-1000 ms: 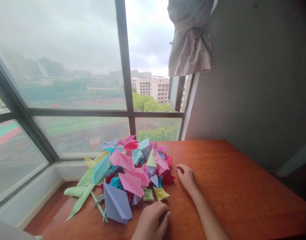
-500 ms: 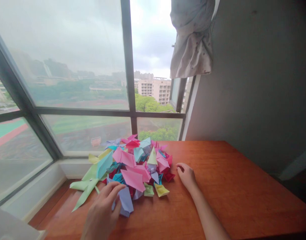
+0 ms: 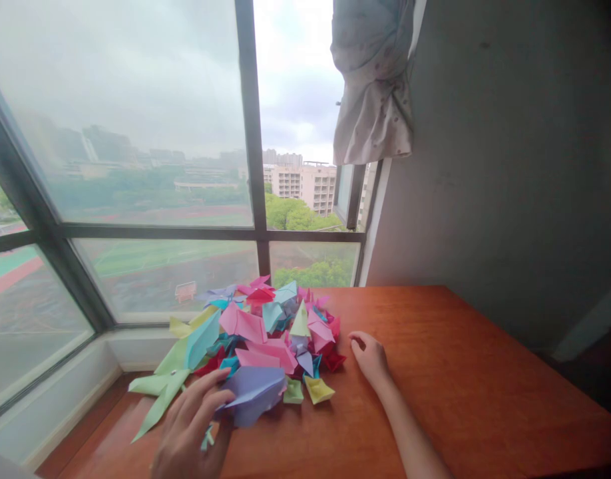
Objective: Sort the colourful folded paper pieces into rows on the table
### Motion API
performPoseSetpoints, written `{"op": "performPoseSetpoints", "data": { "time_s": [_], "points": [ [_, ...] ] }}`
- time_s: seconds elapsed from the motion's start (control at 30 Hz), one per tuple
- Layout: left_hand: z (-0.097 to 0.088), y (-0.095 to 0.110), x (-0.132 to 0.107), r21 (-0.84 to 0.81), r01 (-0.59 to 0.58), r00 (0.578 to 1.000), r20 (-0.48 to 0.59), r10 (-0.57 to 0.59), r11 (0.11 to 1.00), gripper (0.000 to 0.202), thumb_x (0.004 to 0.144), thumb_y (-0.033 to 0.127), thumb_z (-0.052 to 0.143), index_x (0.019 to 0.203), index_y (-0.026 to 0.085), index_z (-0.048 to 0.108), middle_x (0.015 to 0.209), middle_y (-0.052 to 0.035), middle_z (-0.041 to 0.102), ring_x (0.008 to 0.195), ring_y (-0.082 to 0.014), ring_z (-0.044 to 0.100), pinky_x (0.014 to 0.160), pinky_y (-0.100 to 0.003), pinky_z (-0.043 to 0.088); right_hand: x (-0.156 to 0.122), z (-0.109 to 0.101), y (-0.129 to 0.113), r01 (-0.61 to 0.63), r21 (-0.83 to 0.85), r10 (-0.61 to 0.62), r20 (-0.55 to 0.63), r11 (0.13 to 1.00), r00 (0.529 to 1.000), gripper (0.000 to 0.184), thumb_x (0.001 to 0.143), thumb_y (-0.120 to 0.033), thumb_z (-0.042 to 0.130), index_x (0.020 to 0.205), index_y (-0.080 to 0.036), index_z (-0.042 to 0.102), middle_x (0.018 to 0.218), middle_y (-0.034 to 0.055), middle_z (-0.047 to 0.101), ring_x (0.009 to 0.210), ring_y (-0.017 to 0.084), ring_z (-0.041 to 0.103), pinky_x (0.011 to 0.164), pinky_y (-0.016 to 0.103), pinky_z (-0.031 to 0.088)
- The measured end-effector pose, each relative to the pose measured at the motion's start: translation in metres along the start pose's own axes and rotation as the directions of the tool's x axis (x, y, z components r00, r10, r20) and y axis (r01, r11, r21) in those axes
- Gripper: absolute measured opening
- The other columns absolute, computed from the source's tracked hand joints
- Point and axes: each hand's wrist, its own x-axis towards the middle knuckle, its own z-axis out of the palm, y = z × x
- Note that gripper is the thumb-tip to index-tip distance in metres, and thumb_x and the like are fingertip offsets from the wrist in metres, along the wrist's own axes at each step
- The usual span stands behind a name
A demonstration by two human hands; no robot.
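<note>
A pile of folded coloured paper lies on the wooden table. My left hand (image 3: 193,422) grips a purple paper plane (image 3: 255,391) at its left end, nose-on to the fingers, over the near edge of the pile. Behind it are pink paper planes (image 3: 243,322) and a light blue plane (image 3: 203,339). A green paper pinwheel (image 3: 163,386) lies to the left. A yellow folded paper boat (image 3: 319,390) and a small green one (image 3: 293,391) sit at the front right. My right hand (image 3: 370,357) rests on the table beside the pile, fingers curled, with nothing seen in them.
The wooden table (image 3: 465,386) extends right toward a grey wall (image 3: 510,166). A window with dark frames (image 3: 160,232) stands behind the pile, with a white sill (image 3: 70,412) at left. A tied curtain (image 3: 373,100) hangs at the upper right.
My left hand has taken hold of the purple plane and raised it up and to the right, so it now covers part of a pink plane. The right hand stays put; the view shifts slightly.
</note>
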Motion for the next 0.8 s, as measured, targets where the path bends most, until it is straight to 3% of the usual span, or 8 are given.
{"op": "performPoseSetpoints", "data": {
  "time_s": [0.1,0.17,0.33,0.47,0.57,0.67,0.8],
  "points": [
    [0.008,0.034,0.001,-0.159,0.109,0.994,0.006,-0.109,0.981,0.011,0.093,0.028,0.049,0.097,0.023,0.058,0.120,-0.0097,0.065,0.107,-0.0208,0.064,0.084,-0.029,0.054,0.003,-0.001,0.002,-0.041,0.080,0.042,-0.012,0.996,0.999,0.027,0.077,-0.034,0.053,0.087,-0.018,0.072,0.089,0.0080,0.074,0.083,0.023,0.069,0.081,0.036,0.055],
    [0.019,0.056,0.004,-0.261,0.182,0.983,0.069,-0.169,0.948,0.013,0.096,0.029,0.044,0.098,0.023,0.056,0.122,-0.0107,0.064,0.108,-0.0196,0.064,0.084,-0.027,0.054,0.006,-0.004,0.000,-0.071,0.129,0.075,-0.021,0.989,0.997,0.032,0.079,-0.038,0.051,0.091,-0.016,0.071,0.090,0.0096,0.074,0.083,0.022,0.070,0.077,0.034,0.056],
    [0.047,0.094,0.014,-0.390,0.207,0.953,0.287,-0.095,0.897,0.016,0.096,0.024,0.040,0.099,0.024,0.056,0.123,-0.0104,0.063,0.103,-0.0180,0.066,0.083,-0.025,0.054,-0.001,-0.023,-0.027,-0.160,0.354,0.159,0.034,0.922,0.987,0.043,0.082,-0.049,0.053,0.101,-0.013,0.068,0.096,0.0125,0.073,0.079,0.021,0.067,0.068,0.029,0.054],
    [0.060,0.103,0.016,-0.395,0.185,0.927,0.374,-0.027,0.900,0.015,0.092,0.018,0.043,0.089,0.023,0.057,0.118,-0.0083,0.065,0.095,-0.0175,0.069,0.077,-0.024,0.056,-0.028,-0.045,-0.069,-0.088,0.442,-0.033,0.258,0.893,0.966,0.046,0.091,-0.053,0.045,0.107,-0.017,0.068,0.103,0.0115,0.070,0.091,0.021,0.065,0.080,0.030,0.052],
    [0.065,0.105,0.016,-0.400,0.182,0.907,0.422,0.004,0.898,0.015,0.092,0.017,0.044,0.089,0.023,0.057,0.117,-0.0070,0.066,0.093,-0.0171,0.069,0.077,-0.024,0.056,-0.047,-0.057,-0.092,0.041,0.376,-0.217,0.439,0.926,0.872,0.041,0.090,-0.052,0.050,0.107,-0.019,0.068,0.106,0.0102,0.068,0.099,0.021,0.062,0.088,0.032,0.050],
    [0.068,0.105,0.017,-0.397,0.187,0.897,0.441,0.009,0.898,0.015,0.092,0.017,0.045,0.090,0.024,0.059,0.116,-0.0060,0.066,0.091,-0.0164,0.069,0.075,-0.023,0.056,-0.058,-0.061,-0.100,0.176,0.298,-0.310,0.498,0.938,0.810,0.026,0.084,-0.039,0.064,0.102,-0.022,0.070,0.110,0.0084,0.066,0.104,0.021,0.061,0.092,0.032,0.048],
    [0.060,0.103,0.014,-0.350,0.135,0.924,0.381,0.009,0.927,0.020,0.091,0.017,0.047,0.099,0.024,0.063,0.120,-0.0077,0.066,0.098,-0.0189,0.068,0.080,-0.027,0.056,-0.062,-0.060,-0.095,0.214,0.233,-0.305,0.491,0.949,0.816,0.010,0.084,-0.026,0.064,0.084,-0.022,0.072,0.104,0.0076,0.067,0.100,0.019,0.062,0.088,0.029,0.050]
  ]
}}
